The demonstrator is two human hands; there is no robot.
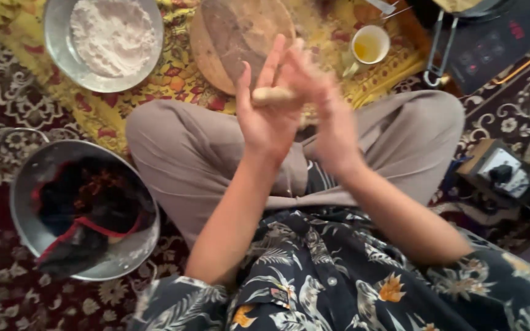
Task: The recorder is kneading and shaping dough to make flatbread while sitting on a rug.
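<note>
Left hand: the left hand point(265, 116) is standing palm inward, fingers spread upward, pressing against a small piece of dough point(272, 94).
Right hand: the right hand point(326, 104) is blurring with motion and closing flat against the dough's other side, so the two palms are sandwiching it rather than gripping with the fingers.
Dough: it is sitting between the palms, held above the lap and just in front of the round wooden board point(240, 37); only its pale edge is showing.
Handling: it is looking soft, light and pliable, likely a little tacky; flat palms on opposite sides are seeming the best hold, since fingertips would dent it.
Nearby: a metal bowl of flour point(111, 37) is lying to the left on the yellow cloth point(136, 104), and a small cup point(369, 46) of yellowish liquid to the right.
Further out: a metal pan with dark cloth point(84, 208) is resting on the patterned carpet point(7, 122).
</note>
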